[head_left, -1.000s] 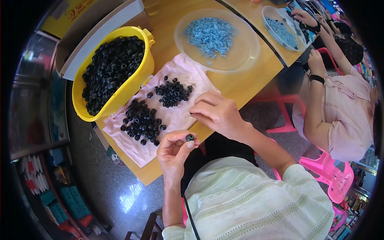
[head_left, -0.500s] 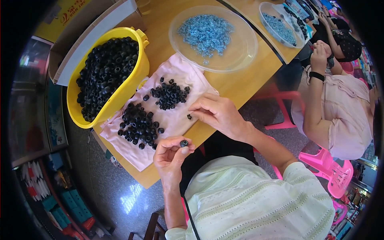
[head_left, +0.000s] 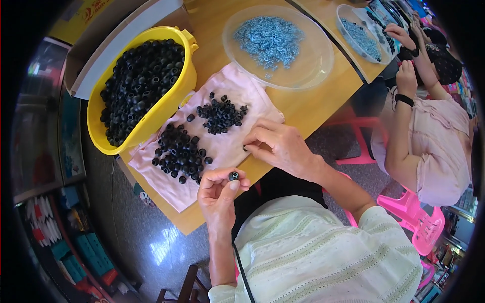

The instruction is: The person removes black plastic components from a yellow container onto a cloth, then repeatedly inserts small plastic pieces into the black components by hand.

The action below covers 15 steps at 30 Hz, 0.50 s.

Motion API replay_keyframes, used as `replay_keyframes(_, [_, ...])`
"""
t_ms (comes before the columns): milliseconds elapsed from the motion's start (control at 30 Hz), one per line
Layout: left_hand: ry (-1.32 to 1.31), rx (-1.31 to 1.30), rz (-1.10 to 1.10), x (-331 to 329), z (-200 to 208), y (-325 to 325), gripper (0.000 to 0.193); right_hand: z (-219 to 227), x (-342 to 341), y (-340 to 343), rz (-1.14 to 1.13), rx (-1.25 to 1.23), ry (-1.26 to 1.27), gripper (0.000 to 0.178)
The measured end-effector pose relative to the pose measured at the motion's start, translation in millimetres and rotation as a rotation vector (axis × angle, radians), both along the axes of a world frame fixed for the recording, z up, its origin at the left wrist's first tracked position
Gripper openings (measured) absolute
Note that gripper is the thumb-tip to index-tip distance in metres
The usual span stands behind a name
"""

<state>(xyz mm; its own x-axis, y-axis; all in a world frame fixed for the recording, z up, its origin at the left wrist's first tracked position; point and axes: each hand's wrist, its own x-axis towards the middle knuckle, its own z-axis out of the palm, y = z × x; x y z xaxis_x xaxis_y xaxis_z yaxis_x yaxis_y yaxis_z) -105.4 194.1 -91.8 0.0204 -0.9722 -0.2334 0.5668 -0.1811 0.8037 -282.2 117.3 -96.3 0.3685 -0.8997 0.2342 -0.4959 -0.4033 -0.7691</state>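
My left hand (head_left: 216, 198) pinches a round black hollow cap (head_left: 234, 175) between thumb and fingers, its open end facing up. To its upper right, my right hand (head_left: 285, 147) is closed over the edge of a pink cloth (head_left: 233, 146), with a small black piece (head_left: 246, 148) at its fingertips, mostly hidden. Two piles lie on the cloth: smaller black pieces (head_left: 222, 116) nearest the right hand, and larger round black caps (head_left: 179, 154) beyond the left hand. The two held parts are apart.
A yellow basin (head_left: 191, 81) heaped with black caps stands at the left. Behind the cloth is a clear round tray (head_left: 316, 65) of small bluish clear pieces. Another person (head_left: 424, 136) sits at the right by pink stools (head_left: 411, 217). A cardboard box (head_left: 126, 40) stands behind the basin.
My right fingertips have closed further over the small black piece, which showed more before. The left hand still holds its cap. The view has shifted slightly; another hand appears over the far-right tray.
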Motion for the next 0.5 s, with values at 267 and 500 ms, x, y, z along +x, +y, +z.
replay_keyframes(267, [-0.007, 0.036, 0.033, 1.0, -1.6, 2.0, 0.015, 0.2, 1.7, 3.5, 0.021, -0.317, 0.178, 0.016])
replay_keyframes(500, [0.01, 0.055, 0.026, 1.0, 0.6, 3.4, 0.016, 3.9, 3.4, 4.4, 0.044, -0.063, -0.135, 0.013])
